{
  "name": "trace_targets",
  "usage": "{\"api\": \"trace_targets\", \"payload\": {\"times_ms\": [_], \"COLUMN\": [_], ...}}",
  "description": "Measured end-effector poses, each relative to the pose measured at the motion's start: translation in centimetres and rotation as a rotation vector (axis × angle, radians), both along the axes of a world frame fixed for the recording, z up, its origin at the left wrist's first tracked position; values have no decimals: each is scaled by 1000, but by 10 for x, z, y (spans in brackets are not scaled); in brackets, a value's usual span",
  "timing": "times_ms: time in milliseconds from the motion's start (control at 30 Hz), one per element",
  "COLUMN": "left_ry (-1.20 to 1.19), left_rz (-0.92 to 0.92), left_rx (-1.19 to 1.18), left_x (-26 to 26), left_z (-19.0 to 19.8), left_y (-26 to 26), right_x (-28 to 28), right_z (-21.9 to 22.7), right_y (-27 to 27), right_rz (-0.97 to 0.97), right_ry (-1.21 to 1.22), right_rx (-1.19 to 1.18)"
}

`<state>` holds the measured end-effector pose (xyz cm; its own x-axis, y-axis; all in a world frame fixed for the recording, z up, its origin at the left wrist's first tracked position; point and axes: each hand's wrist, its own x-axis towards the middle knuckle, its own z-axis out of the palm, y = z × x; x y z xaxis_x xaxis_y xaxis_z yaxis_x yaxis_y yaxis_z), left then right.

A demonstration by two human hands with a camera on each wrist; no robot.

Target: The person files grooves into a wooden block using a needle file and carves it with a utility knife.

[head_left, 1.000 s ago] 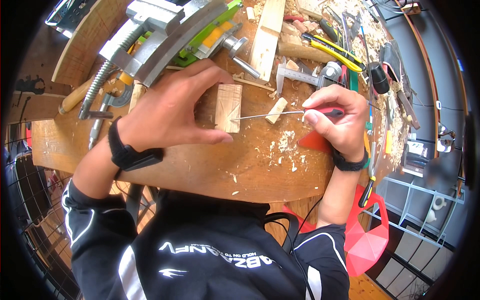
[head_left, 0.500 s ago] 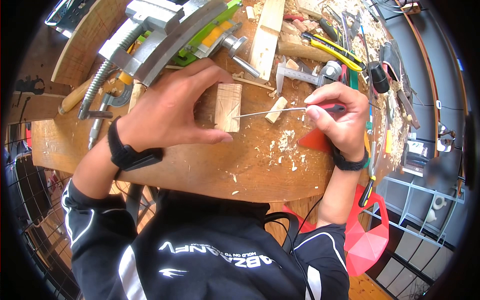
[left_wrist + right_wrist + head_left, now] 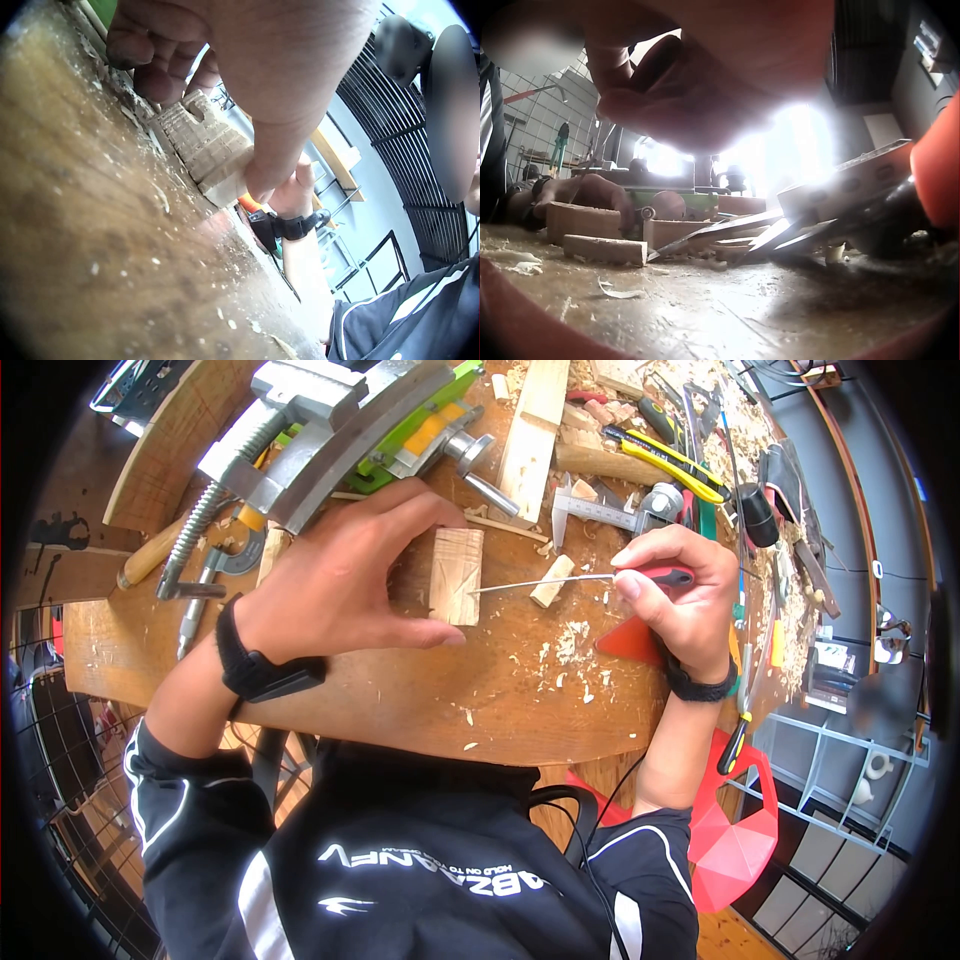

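Observation:
My left hand (image 3: pixel 330 575) holds a small wooden block (image 3: pixel 457 560), thumb at its near end and fingers at its far end. In the left wrist view the block (image 3: pixel 206 146) sits on the table, a notch showing in its top edge. My right hand (image 3: pixel 685 595) pinches the red-and-black handle of a tool with a long thin metal shaft (image 3: pixel 515 586). The shaft's tip meets the block's upper face, beside fine slanted lines in the wood. Beneath the shaft lies a small wood offcut (image 3: pixel 562 568).
A metal vise (image 3: pixel 300 450) stands at the back left. Calipers (image 3: pixel 600 510), a yellow utility knife (image 3: pixel 675 465) and wood strips (image 3: pixel 530 450) lie behind my right hand. Shavings (image 3: pixel 572 645) and an orange-red flat piece (image 3: pixel 630 644) are on the wooden table (image 3: pixel 420 700).
The tool's tip has shifted slightly right and away from me across the block, my right hand moving a little right with it. My left hand and the block look unmoved.

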<state>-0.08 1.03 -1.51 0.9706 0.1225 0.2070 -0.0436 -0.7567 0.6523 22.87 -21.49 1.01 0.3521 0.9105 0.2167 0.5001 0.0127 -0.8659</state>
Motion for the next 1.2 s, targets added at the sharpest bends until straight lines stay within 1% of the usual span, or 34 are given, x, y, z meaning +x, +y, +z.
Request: {"api": "trace_targets", "payload": {"times_ms": [133, 233, 300, 400, 467, 533, 567, 633, 833, 967, 1033, 1067, 1133, 1200], "left_ry": [-30, 3, -3, 8, 26, -91, -91, 0, -2, 11, -72, -72, 0, 2], "left_rz": [-5, -2, -4, 0, 0, -5, -4, 3, -3, 5, -12, -11, -4, -3], "left_rx": [18, -4, 6, 9, -5, 43, 43, -4, -17, -15, 19, 19, -26, -22], "left_x": [1, 0, 1, 0, 0, 1, 1, 0, 1, 1, 2, 1, 1, 1], "left_z": [-2, -1, 0, 2, 0, -6, -5, 1, 0, -1, -5, -4, 0, 2], "left_y": [0, 0, 0, 0, 0, 0, 0, 0, 0, -1, 0, 0, 0, -1], "right_x": [1, 1, 2, 2, 1, 0, 0, 0, -1, -1, 0, 1, 1, 0], "right_z": [0, 0, -1, 0, 0, 0, 0, 1, 0, 1, 1, 0, 0, 0], "right_y": [-1, -1, 0, -1, 0, 0, -1, 0, 1, 0, 0, 0, 1, 3], "right_rz": [14, 27, 5, 37, 17, -2, 10, 22, 11, 42, 53, 59, 63, 59], "right_ry": [49, 24, -7, 11, 0, -10, 0, 8, 13, 29, 21, 2, -19, -30], "right_rx": [-9, -16, 19, 6, 19, 28, 17, 9, 32, -24, -30, -20, -9, -6]}}
